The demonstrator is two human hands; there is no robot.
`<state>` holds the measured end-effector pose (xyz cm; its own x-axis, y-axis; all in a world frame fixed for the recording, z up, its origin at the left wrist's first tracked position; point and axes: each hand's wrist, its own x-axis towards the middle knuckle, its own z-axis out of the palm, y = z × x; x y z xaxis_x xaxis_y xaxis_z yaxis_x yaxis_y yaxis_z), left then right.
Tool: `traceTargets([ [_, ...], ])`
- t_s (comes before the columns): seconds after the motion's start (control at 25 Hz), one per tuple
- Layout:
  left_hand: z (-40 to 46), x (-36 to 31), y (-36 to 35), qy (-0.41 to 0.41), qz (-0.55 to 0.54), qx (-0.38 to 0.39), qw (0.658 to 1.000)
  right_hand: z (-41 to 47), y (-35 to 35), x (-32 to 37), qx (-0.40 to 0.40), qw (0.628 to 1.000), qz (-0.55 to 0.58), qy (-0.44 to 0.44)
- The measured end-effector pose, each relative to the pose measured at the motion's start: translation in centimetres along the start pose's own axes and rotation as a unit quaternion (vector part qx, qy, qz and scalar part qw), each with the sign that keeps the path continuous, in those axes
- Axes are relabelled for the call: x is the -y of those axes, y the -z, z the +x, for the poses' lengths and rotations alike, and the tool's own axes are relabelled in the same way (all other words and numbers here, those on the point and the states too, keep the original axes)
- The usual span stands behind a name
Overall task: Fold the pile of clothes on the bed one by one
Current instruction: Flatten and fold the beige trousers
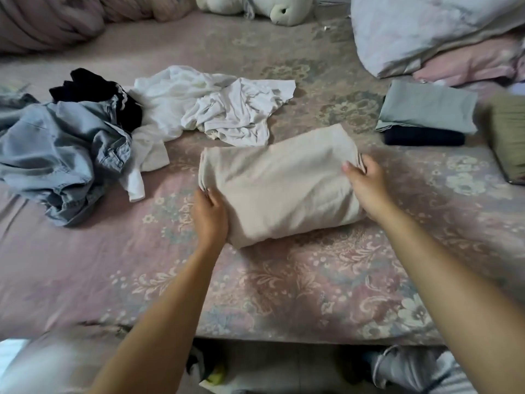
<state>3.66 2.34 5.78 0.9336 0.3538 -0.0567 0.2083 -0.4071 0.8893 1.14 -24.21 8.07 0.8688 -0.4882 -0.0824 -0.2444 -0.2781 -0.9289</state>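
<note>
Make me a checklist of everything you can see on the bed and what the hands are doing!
Surface: bed with a pink flowery sheet.
Job's things: folded beige garment in the middle; unfolded white clothes, denim garment and black garment piled at left; folded grey-green garment stacked on a dark folded one at right.
Clutter: olive thing at right edge, blurred.
Hands: left hand and right hand each grip an end of the beige garment.
Cables: nothing seen.
Surroundings: plush toy, pillows, rolled pink blanket at the back.
</note>
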Motion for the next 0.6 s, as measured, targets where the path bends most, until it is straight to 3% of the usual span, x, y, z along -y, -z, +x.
traceTargets([
  [0.08, -0.6, 1.5, -0.5, 0.034, 0.047, 0.041, 0.997, -0.2, -0.6, -1.9, 0.012, 0.996, -0.046, -0.081],
  [0.16, -0.6, 2.1, -0.8, 0.068, 0.001, 0.046, 0.997, -0.3, -0.9, -2.9, 0.012, 0.992, -0.062, -0.108],
  [0.28, -0.2, 3.0, -0.9, 0.085, -0.087, 0.048, 0.991, -0.3, -0.7, -2.9, -0.037, 0.992, -0.077, -0.089],
  [0.44, 0.3, 2.1, 0.2, 0.071, -0.006, 0.065, 0.995, -1.4, -0.4, -3.3, -0.094, 0.982, -0.154, -0.058],
  [0.52, 0.0, 1.9, 1.2, 0.022, 0.053, 0.006, 0.998, -2.3, -0.1, -3.3, -0.122, 0.963, -0.239, -0.030],
  [0.6, -0.7, 2.2, 1.9, 0.012, 0.038, -0.022, 0.999, -3.0, 0.0, -3.3, -0.115, 0.957, -0.266, -0.014],
])
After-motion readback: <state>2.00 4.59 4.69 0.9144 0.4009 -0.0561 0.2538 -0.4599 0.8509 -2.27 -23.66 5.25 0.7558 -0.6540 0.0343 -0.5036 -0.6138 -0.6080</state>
